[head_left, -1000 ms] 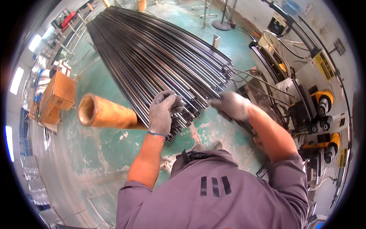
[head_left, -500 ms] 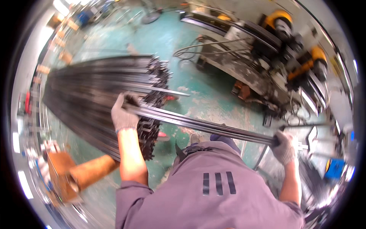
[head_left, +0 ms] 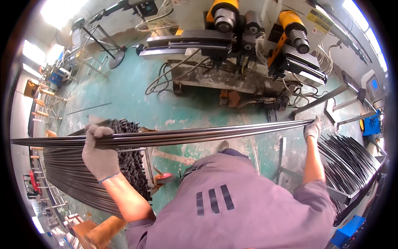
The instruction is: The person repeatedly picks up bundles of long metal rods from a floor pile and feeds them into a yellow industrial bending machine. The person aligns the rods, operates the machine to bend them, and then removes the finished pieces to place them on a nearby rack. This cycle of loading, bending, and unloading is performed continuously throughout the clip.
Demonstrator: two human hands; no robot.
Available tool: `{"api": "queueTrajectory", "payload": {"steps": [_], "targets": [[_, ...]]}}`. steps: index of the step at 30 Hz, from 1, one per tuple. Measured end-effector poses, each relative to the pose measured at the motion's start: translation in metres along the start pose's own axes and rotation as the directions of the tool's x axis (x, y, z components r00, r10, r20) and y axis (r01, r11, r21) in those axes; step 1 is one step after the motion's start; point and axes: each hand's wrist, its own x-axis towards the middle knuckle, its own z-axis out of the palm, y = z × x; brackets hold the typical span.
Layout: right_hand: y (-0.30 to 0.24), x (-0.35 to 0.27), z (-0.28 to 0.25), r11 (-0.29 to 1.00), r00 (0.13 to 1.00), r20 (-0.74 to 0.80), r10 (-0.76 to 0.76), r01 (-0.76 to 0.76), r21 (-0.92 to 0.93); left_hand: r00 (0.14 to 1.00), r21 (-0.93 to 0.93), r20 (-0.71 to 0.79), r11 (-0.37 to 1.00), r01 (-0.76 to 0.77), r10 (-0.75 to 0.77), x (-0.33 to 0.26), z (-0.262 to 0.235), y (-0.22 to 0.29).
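Several long dark metal bars (head_left: 207, 137) stretch across in front of me as one bundle, raised clear of the floor. My left hand (head_left: 99, 153), in a pale work glove, wraps round the bundle toward its left part. My gloved right hand (head_left: 312, 129) grips the bars at their right end. Below and behind the left hand lies a big stack of similar bars (head_left: 83, 176), its cut ends facing right. On my right, more thin dark bars (head_left: 346, 162) rest in a metal rack (head_left: 346, 196).
Ahead stands a machine with yellow-capped motors (head_left: 225, 14) on a stained base (head_left: 228, 81) with loose cables (head_left: 159, 83). A round-footed stand (head_left: 116, 59) is at far left. Near left is a brown cardboard tube (head_left: 105, 232); at right, a blue box (head_left: 349, 231).
My view has turned right. The bundle has been lifted off the stack, its left part now reaching past my left hand. Both hands keep hold of it.
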Motion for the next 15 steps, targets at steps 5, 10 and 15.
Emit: {"api": "queueTrajectory", "payload": {"steps": [5,10,15], "targets": [[-0.171,-0.061,-0.057,-0.695,0.612,0.626,-0.484,-0.703,0.149,0.993,0.298,-0.019,0.947,0.118,-0.118,0.002,0.063,-0.126],[-0.236,-0.043,-0.019,-0.829,0.475,0.867,-0.151,-0.539,0.15,0.92,0.273,0.165,0.913,0.304,-0.356,0.034,0.087,-0.191],[-0.188,-0.008,-0.003,-0.762,0.656,0.754,0.029,-0.474,0.441,0.916,0.254,0.269,0.94,0.229,-0.296,0.116,0.09,-0.144]]}}
